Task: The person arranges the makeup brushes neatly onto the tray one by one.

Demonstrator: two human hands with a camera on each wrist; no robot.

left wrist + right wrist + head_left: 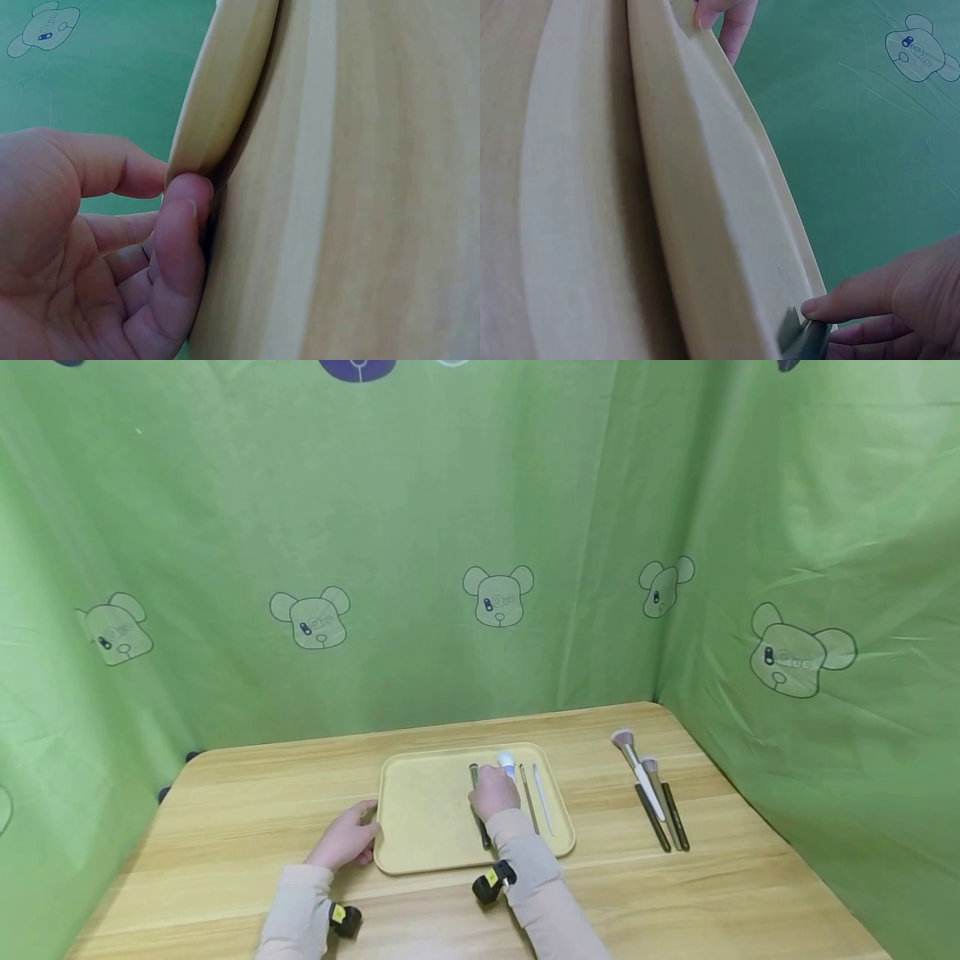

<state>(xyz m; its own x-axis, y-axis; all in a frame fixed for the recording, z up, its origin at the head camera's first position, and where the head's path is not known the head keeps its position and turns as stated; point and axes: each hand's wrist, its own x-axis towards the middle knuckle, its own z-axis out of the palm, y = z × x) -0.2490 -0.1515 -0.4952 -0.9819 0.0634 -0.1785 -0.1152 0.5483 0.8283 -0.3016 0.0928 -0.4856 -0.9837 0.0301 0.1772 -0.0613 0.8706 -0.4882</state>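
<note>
A beige rectangular tray (427, 814) lies on the wooden table. My left hand (347, 837) grips its left rim, thumb and fingers on either side of the edge (217, 97). Over the tray's right half, my right hand (495, 792) pinches a dark-handled makeup brush (482, 832); its dark handle (808, 343) shows under the thumb in the right wrist view. Beside that hand lie a makeup brush with a pale head (506, 760), partly covered by the hand, a thin brown brush (528, 793) and a slender white stick-like tool (543, 802).
Right of the tray, several more makeup brushes lie on the table: a large one with a white handle (643, 777), a smaller fluffy one (651, 767) and dark-handled ones (677, 818). Green curtains (405, 527) with bear prints hang behind and beside the table (750, 877).
</note>
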